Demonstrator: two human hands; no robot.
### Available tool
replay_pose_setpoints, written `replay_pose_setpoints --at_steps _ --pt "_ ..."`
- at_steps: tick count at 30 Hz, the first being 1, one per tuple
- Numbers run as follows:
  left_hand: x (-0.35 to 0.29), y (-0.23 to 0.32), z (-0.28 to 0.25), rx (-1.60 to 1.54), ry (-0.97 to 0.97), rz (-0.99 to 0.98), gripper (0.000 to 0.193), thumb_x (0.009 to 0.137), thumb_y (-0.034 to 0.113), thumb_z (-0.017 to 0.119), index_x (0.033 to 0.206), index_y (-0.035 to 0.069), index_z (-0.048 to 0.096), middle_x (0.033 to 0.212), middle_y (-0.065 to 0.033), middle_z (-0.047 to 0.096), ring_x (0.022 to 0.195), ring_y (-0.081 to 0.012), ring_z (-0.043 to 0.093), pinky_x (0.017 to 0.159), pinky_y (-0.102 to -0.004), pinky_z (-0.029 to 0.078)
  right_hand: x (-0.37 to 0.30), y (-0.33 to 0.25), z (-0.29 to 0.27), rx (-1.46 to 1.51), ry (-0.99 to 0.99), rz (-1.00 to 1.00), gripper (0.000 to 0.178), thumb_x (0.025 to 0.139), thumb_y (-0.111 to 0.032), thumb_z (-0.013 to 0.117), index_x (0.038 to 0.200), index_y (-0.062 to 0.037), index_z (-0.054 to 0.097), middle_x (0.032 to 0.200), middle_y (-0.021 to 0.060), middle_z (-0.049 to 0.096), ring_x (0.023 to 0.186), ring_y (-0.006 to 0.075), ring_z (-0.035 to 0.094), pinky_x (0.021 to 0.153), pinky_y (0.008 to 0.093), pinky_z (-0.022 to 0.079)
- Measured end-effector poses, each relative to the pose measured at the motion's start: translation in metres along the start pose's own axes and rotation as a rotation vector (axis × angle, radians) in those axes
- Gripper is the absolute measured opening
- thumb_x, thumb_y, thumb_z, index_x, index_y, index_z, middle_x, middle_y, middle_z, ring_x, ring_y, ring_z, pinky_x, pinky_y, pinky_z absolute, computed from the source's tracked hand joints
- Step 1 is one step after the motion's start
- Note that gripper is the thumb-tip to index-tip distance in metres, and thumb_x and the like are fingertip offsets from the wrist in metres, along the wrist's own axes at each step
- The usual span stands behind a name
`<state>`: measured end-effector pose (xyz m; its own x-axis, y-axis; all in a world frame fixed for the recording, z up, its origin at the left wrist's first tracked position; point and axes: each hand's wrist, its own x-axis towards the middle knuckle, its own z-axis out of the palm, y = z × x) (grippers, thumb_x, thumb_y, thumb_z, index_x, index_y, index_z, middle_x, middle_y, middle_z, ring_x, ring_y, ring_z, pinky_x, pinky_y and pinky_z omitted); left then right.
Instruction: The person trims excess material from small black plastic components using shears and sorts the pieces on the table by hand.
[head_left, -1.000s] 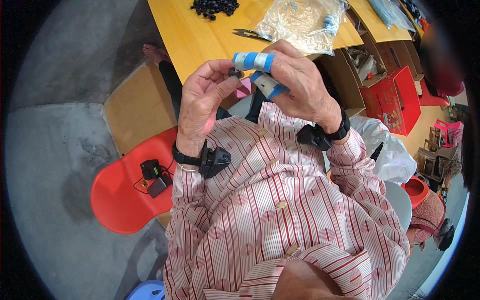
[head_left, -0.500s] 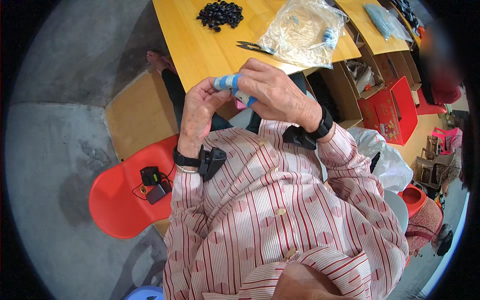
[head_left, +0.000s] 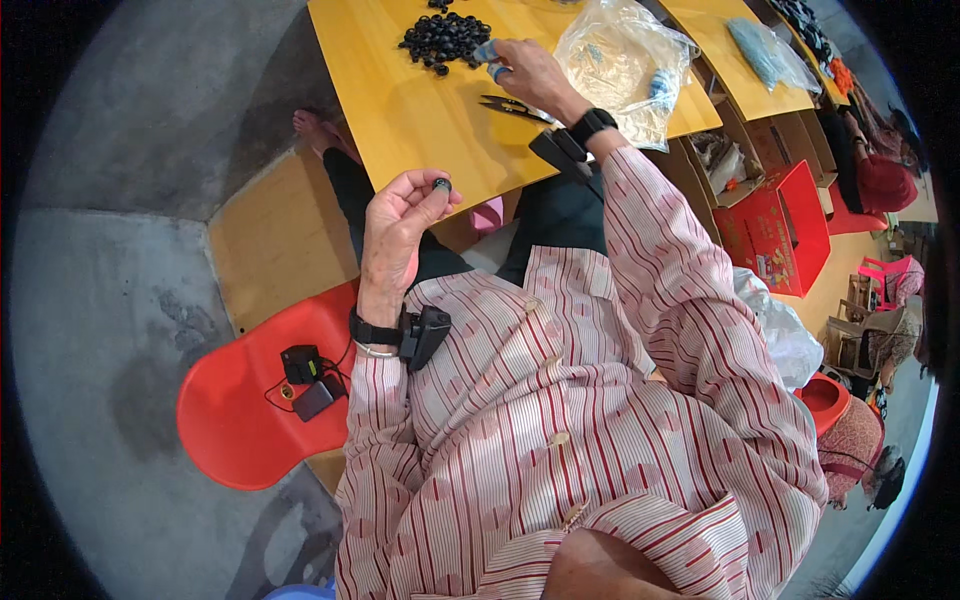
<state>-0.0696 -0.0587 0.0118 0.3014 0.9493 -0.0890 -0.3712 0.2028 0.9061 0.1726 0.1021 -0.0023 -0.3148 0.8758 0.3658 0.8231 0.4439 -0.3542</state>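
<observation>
My left hand [head_left: 398, 225] is closed, pinching a small round black piece [head_left: 442, 185] between thumb and fingertips, just off the table's near edge. My right hand [head_left: 530, 75] reaches out over the table; blue-and-white striped wraps cover its thumb and a finger, which are spread apart with nothing visible between them. Those fingertips are at the right side of a pile of small black ring-like pieces [head_left: 445, 38]. Below the right hand lies a pair of black thread snips [head_left: 515, 108], its handle end close to my wrist.
A clear plastic bag [head_left: 625, 75] spreads on the yellow table [head_left: 420, 130] to the right. Beyond it stand cardboard boxes and a red box [head_left: 775, 230]. A red chair [head_left: 235, 400] at my left carries small black devices. Another person sits at the far right.
My right hand has left my left hand and moved forward and up to the black pile. The left hand stays nearly in place, and the black piece in it now shows.
</observation>
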Motion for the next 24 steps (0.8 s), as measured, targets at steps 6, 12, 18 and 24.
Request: replay_pose_setpoints --at_steps 6,12,18,24 --pt "0.001 0.004 0.002 0.012 0.025 0.005 0.019 0.086 0.007 0.061 0.103 -0.002 0.059 0.087 -0.0070 0.064 0.081 -0.0108 0.060 0.075 -0.0219 0.046 0.013 0.001 0.020 -0.025 0.029 -0.110 0.032 0.073 -0.007 0.059 0.105 -0.0102 0.059 0.102 0.0110 0.061 0.099 0.0316 0.055 0.085 0.0406 0.045" --pt "0.003 0.001 0.000 0.028 0.025 0.004 0.022 0.087 0.009 0.062 0.107 -0.001 0.058 0.090 -0.0075 0.064 0.079 -0.0092 0.058 0.075 -0.0205 0.046 0.011 0.004 0.025 -0.131 0.063 -0.155 0.033 0.074 -0.006 0.058 0.107 -0.0102 0.059 0.103 0.0075 0.061 0.100 0.0282 0.055 0.087 0.0383 0.047" --pt "0.004 0.005 0.004 0.024 0.060 -0.006 0.018 0.087 0.006 0.061 0.102 -0.002 0.059 0.086 -0.0071 0.064 0.078 -0.0102 0.059 0.073 -0.0215 0.045 0.012 -0.009 0.024 -0.280 -0.091 -0.250 0.032 0.075 -0.006 0.059 0.106 -0.0114 0.059 0.101 0.0035 0.060 0.102 0.0243 0.055 0.083 0.0363 0.049" --pt "0.008 0.005 0.006 0.024 0.072 -0.007 0.019 0.087 0.007 0.060 0.103 -0.002 0.058 0.086 -0.0074 0.064 0.076 -0.0098 0.059 0.072 -0.0214 0.045 0.009 -0.009 0.022 -0.166 0.006 -0.191 0.033 0.072 -0.004 0.057 0.106 -0.0075 0.056 0.093 0.0087 0.059 0.094 0.0296 0.056 0.080 0.0384 0.048"
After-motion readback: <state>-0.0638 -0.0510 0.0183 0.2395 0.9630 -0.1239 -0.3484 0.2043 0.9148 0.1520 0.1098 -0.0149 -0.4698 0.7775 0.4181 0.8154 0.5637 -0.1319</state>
